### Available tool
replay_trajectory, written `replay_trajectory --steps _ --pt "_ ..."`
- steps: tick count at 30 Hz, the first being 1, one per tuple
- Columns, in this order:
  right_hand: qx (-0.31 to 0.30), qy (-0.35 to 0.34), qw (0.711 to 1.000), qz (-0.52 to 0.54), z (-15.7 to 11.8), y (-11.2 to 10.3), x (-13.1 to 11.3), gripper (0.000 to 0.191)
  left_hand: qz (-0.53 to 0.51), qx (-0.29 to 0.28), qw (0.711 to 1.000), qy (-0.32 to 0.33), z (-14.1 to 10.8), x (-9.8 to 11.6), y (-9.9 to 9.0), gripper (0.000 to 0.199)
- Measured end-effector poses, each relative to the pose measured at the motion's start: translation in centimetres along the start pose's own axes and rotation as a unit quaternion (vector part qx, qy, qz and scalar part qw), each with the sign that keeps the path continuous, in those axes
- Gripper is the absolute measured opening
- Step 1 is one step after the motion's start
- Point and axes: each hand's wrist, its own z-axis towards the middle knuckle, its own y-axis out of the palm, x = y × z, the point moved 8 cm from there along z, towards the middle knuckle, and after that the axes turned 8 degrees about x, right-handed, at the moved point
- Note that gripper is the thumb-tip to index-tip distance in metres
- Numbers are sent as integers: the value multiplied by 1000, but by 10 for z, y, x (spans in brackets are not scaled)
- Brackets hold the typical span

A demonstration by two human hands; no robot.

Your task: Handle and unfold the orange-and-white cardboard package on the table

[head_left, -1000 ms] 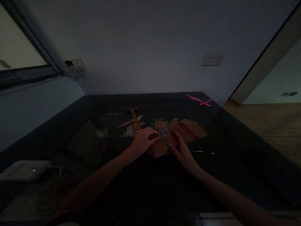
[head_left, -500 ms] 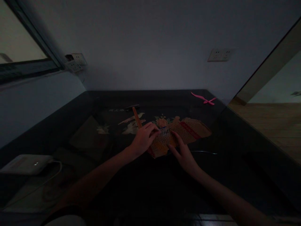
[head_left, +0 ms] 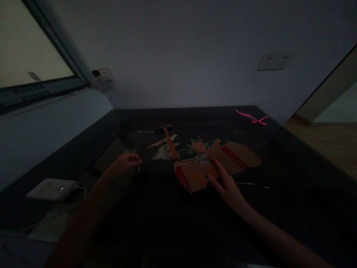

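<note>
left hand (head_left: 126,163) swung off dotted paper (head_left: 217,165), maybe pinching pin.

Dim room, dark table (head_left: 173,223). Right hand (head_left: 227,184) flat on flattened orange dotted carton (head_left: 217,165), fingers spread beside small shiny bundle (head_left: 202,160) on it. Left hand (head_left: 125,163) well left of carton, pinching thin pin-like thing (head_left: 138,168), too small to tell. Orange stick (head_left: 170,148) lies beyond carton. Pink ribbon (head_left: 252,118) at far edge. White device (head_left: 51,189) with cable at left.
</note>
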Motion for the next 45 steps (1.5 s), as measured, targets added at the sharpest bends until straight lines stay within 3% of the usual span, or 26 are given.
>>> replay_trajectory --steps 3,7,12,25,33,35,37,41,45 --pt "3 -7 1000 5 0 0 0 57 39 -33 998 -34 -4 -33 3 38" --pt "6 -18 1000 9 0 -2 -1 57 113 -47 991 -56 -7 -47 10 33" --pt "-6 -19 1000 2 -1 -2 -2 57 203 -43 975 -77 -8 -55 13 31" --pt "6 -33 999 3 0 -4 -2 56 201 -43 976 -72 -10 -56 9 33" --pt "10 -33 999 7 0 -4 -4 56 208 -5 977 -35 -6 -53 0 31" --pt "9 -31 999 6 0 -4 -3 56 196 12 980 -16 -5 -41 -1 32" --pt "8 -30 1000 6 0 -4 -2 57 163 53 985 23 -8 -12 -2 32" --pt "2 -31 999 8 0 -2 -2 58 54 146 973 171 -31 87 7 26" --pt "3 -37 999 11 0 -2 -4 56 -8 63 943 326 -55 186 56 17"
